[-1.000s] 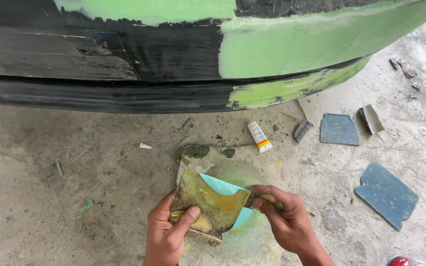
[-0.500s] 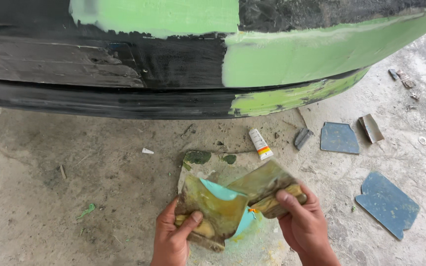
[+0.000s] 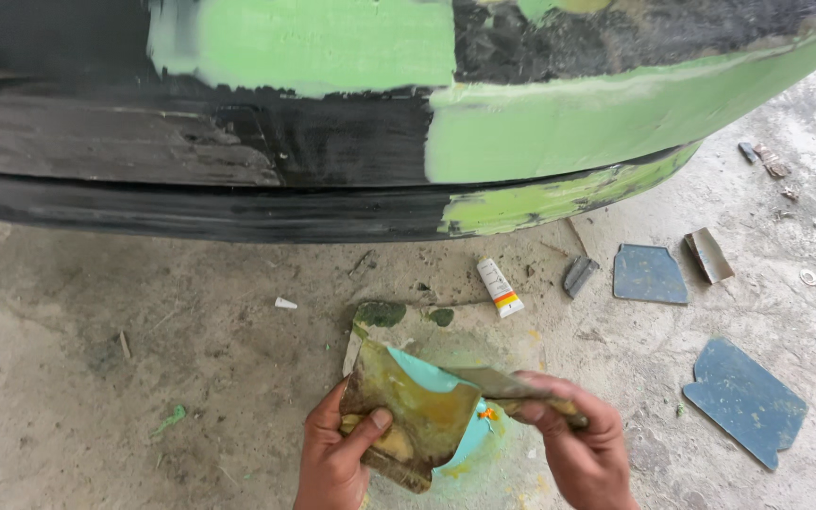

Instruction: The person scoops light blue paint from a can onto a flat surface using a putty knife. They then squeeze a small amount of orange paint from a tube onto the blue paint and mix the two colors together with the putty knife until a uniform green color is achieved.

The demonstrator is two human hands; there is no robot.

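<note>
My left hand (image 3: 337, 453) grips a stained, mustard-coloured mixing board (image 3: 408, 416), thumb pressed on its face, holding it tilted just above the concrete floor (image 3: 144, 359). My right hand (image 3: 583, 444) is closed around the handle of a putty spreader (image 3: 493, 382), whose blade lies across the board's upper edge beside a patch of turquoise filler (image 3: 422, 373). A small white tube (image 3: 500, 287) lies on the floor beyond, near the black and green bumper (image 3: 521, 132). Blue-grey scrapers (image 3: 743, 401) lie well apart to my right.

left floor (image 3: 96, 378) open | ahead – bumper (image 3: 332, 142) blocks | right – blue scraps (image 3: 743, 401)
</note>
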